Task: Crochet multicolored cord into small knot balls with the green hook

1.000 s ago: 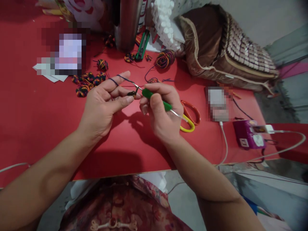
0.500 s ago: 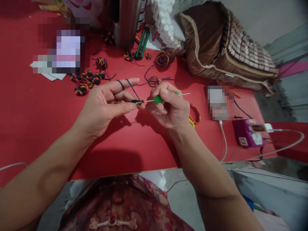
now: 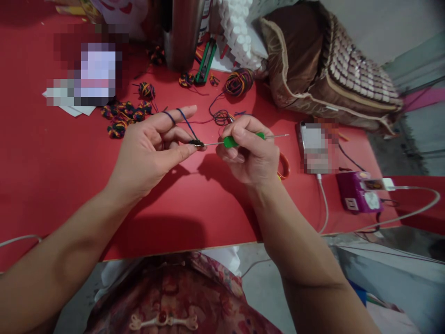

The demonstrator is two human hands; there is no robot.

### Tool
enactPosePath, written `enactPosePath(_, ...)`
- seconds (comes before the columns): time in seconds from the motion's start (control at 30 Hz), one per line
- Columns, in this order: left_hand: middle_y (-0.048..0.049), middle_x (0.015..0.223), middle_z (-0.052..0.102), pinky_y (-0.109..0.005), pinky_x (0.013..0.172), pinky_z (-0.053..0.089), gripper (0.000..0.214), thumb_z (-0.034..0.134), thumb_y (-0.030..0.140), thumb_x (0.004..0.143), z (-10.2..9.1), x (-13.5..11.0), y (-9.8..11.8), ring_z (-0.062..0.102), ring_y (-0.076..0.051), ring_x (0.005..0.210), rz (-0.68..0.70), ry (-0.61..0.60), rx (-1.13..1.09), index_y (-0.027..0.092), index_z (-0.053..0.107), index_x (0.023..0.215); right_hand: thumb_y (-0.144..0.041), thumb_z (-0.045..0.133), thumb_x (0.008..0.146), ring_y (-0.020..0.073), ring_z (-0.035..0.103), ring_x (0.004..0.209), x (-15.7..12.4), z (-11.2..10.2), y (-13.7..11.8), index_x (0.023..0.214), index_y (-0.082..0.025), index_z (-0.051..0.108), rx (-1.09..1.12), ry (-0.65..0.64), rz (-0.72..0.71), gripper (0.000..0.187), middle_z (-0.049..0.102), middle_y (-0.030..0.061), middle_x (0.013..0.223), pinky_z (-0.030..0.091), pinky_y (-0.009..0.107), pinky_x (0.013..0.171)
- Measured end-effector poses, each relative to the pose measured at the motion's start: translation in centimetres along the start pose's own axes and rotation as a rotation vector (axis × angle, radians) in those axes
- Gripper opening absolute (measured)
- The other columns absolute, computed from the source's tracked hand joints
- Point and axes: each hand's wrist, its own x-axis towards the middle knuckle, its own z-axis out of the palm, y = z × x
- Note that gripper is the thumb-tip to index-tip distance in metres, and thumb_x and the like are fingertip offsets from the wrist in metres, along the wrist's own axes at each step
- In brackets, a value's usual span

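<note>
Slim, green-gripped metal hook [image 3: 212, 144] against dark, knotted yarn [image 3: 194, 142]

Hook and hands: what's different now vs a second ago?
Right hand moved rightward; the green-handled hook swung from slanted to nearly level, its tip lower, now at the small dark piece. Nothing let go: left hand still pinches that piece. Yarn ball stayed put.

Red table [image 3: 149, 232], big yarn ball [image 3: 238, 82] near the back, loose yarn loops [image 3: 221, 117] in front of it, small yarn ball [image 3: 146, 91], knotted yarn bits [image 3: 121, 118] at left, green cutter [image 3: 206, 62] beside metal flask [image 3: 181, 39], brown bag [image 3: 299, 55], purple box [image 3: 352, 190] at right.
</note>
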Motion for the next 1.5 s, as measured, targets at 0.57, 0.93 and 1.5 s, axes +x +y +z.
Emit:
enactPosePath(0.57,-0.0034,0.092,0.084,-0.029,0.065,0.063,0.040,0.098,0.014,0.080,-0.4,0.2,-1.0,0.074,-0.018,0.075,0.009,-0.048,0.067,0.027,0.094,0.117,-0.055,0.097,0.084,0.0045,0.037,0.043,0.2,0.2,1.1,0.078,-0.022,0.069,0.077,-0.039,0.037,0.044,0.052,-0.0097,0.051,0.023,0.019,0.044)
enactPosePath(0.93,0.0041,0.075,0.076,-0.027,0.065,0.063,0.070,0.106,0.012,0.065,-0.4,0.9,-1.1,0.070,-0.015,0.068,-0.045,-0.049,-0.034,0.030,0.085,0.129,-0.051,0.094,0.090,0.0038,0.032,0.044,-0.3,1.1,1.5,0.086,-0.022,0.074,0.119,-0.054,0.013,0.036,0.060,-0.0084,0.056,0.028,0.020,0.046)
enactPosePath(1.5,-0.0010,0.076,0.079,-0.020,0.044,0.031,0.021,0.098,0.018,0.079,1.6,0.0,-0.2,0.041,-0.004,0.050,-0.193,-0.031,-0.393,0.024,0.095,0.099,-0.049,0.095,0.091,0.0080,0.053,0.056,-1.1,3.3,2.7,0.090,-0.026,0.071,0.171,0.040,-0.122,0.033,0.067,-0.0072,0.069,0.040,0.021,0.049)
